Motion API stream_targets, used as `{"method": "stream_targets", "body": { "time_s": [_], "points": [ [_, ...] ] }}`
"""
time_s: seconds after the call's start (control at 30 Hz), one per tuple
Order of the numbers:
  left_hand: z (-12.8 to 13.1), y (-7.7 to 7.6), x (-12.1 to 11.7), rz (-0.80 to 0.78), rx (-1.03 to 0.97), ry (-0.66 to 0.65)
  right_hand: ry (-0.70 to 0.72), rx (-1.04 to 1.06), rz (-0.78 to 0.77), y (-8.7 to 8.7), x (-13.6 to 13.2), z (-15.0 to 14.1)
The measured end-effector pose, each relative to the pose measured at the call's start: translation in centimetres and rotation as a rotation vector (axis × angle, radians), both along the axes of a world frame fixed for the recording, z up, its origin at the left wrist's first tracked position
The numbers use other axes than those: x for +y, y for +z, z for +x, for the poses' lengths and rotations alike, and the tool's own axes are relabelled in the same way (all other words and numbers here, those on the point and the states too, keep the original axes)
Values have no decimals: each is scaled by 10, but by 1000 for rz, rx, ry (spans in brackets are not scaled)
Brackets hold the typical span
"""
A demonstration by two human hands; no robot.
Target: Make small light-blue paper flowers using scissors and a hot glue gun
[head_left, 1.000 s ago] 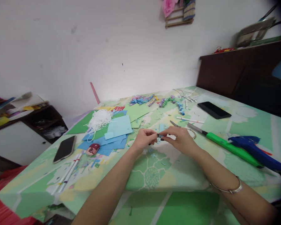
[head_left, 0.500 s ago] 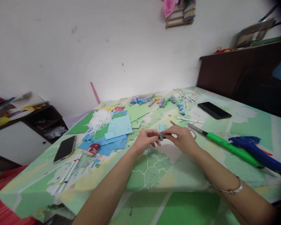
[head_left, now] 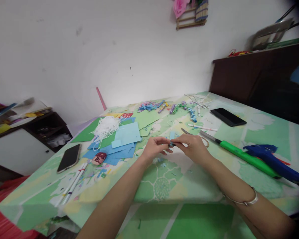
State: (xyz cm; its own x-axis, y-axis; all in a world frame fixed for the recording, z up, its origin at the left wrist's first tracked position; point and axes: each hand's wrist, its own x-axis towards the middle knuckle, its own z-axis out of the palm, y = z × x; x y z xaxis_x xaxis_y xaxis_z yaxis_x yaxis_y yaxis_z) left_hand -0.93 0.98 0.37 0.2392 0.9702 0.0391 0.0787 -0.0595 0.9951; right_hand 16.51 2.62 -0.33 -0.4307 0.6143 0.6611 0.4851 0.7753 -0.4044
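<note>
Between my two hands is a small strip of light blue paper (head_left: pixel 172 135), held over the middle of the patterned tablecloth. My left hand (head_left: pixel 155 148) pinches its lower end with thumb and forefinger, the other fingers loosely curled. From the other side my right hand (head_left: pixel 193 146) grips the same paper with its fingertips. The fingertips of both hands nearly meet, so part of the paper is hidden. Scissors (head_left: pixel 185 131) lie partly covered by my right hand. Tiny blue paper scraps (head_left: pixel 161 162) are scattered below my hands.
Left are stacked coloured paper sheets (head_left: pixel 128 133), white string (head_left: pixel 107 127), a phone (head_left: pixel 69 158) and white sticks (head_left: pixel 74 182). Right are a green-handled knife (head_left: pixel 249 159), a blue glue gun (head_left: pixel 271 162) and another phone (head_left: pixel 228 117). Curled paper pieces (head_left: pixel 181 107) lie farther back.
My fingers shift very slightly around the blue paper strip. Both hands stay in nearly the same place, and the things on the table have not moved.
</note>
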Motion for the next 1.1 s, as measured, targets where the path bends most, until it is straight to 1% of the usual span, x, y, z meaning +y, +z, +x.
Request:
{"method": "stream_targets", "body": {
  "time_s": [0.13, 0.23, 0.33, 0.5, 0.63, 0.77, 0.93, 1.1],
  "points": [
    [1, -1, 1, 22, -12, 43, -9, -25, 26, -3, 1, 0],
    [1, -3, 2, 43, -29, 70, -14, -21, 17, -4, 2, 0],
    [1, -4, 2, 64, -58, 83, -19, -25, 12, -4, 1, -1],
    [2, -1, 1, 86, -66, 90, -9, 2, 23, -3, -1, -2],
    [3, 0, 0, 100, -68, 90, -38, 33, 17, -2, -3, -3],
    [4, -3, 1, 135, -49, 116, -53, 29, -34, -1, -4, -5],
    [5, -8, 2, 231, 12, 164, -55, 3, -91, 0, -4, -4],
    [5, -9, 3, 245, 55, 157, -40, -43, -102, 1, -5, -4]
  ]
}}
